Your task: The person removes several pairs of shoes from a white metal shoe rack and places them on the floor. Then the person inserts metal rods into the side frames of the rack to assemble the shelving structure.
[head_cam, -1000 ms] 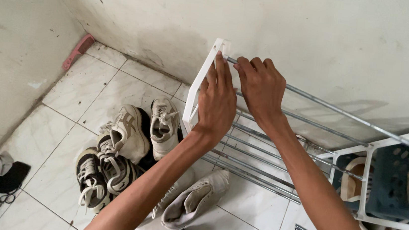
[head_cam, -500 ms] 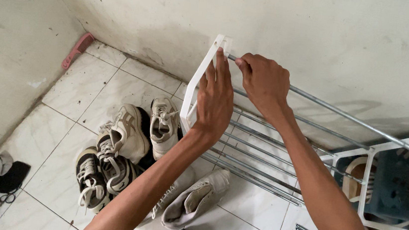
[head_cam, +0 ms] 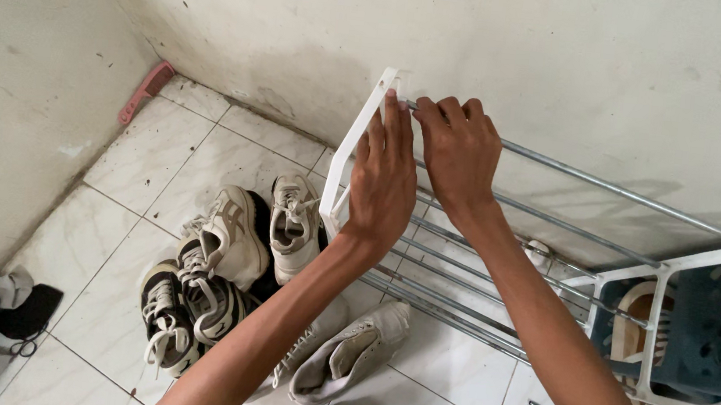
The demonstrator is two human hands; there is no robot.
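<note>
The tiled floor (head_cam: 207, 152) meets two stained white walls (head_cam: 568, 64) in a corner, and my shoe rack stands along the back wall, its metal rods (head_cam: 626, 195) running off to my right toward a white plastic end frame (head_cam: 680, 268) with a dark blue basket (head_cam: 700, 332) and sandals behind it. Near me is the other white end frame (head_cam: 349, 153), tilted, its top corner up by the wall. My left hand (head_cam: 383, 183) lies flat along that frame, fingers stretched straight up its edge and pressing on it, not curled shut. My right hand (head_cam: 458, 150) sits just beside it, fingers clenched over the top rod right where it enters the frame's corner. Below my arms a heap of sneakers (head_cam: 223, 260) lies on the tiles, with a pale boot (head_cam: 350, 351) nearer me. A pink comb (head_cam: 144, 91) leans in the far corner.
</note>
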